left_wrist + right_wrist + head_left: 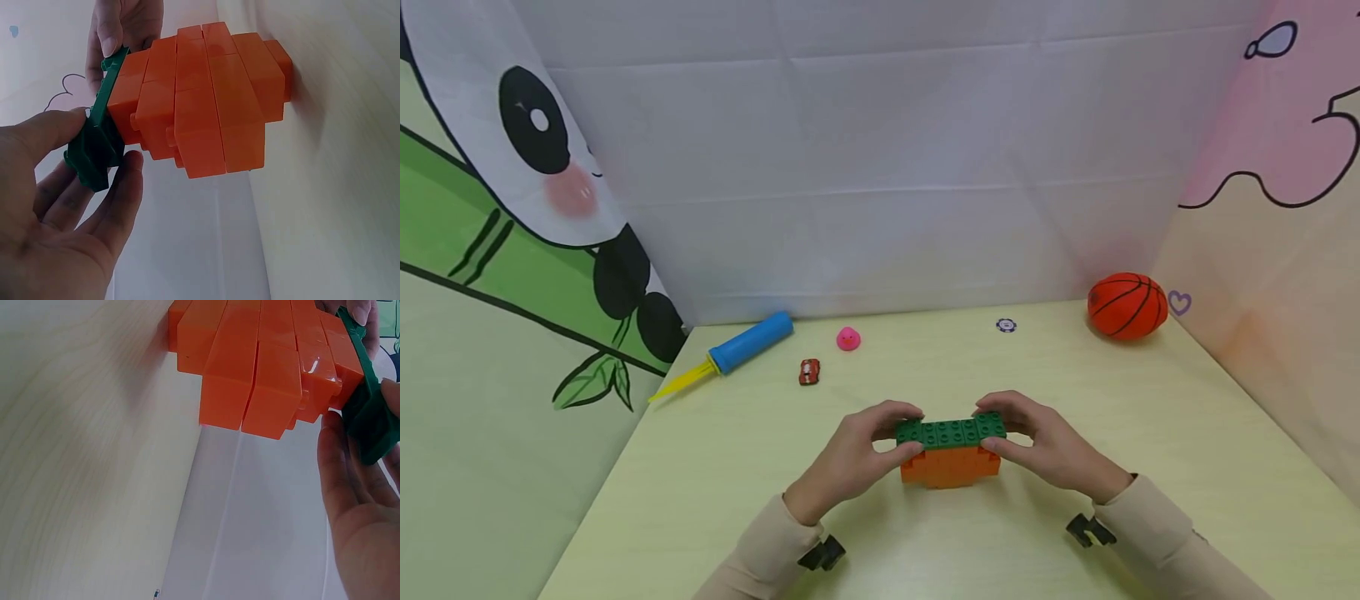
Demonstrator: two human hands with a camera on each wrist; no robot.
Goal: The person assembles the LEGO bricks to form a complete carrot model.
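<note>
Hands: left hand (850, 458) & right hand (1048, 450) fingers pinching green brick (951, 432) ends atop orange block (951, 467), mid-table (1150, 433), open room around

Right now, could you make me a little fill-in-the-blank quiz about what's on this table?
1. Both hands hold a block build whose top layer is ____ in colour.
2. The blocks below that layer are ____.
3. The ball at the far right corner is a toy ____.
4. The blue pump has a ____ nozzle.

Missing words: green; orange; basketball; yellow
</note>
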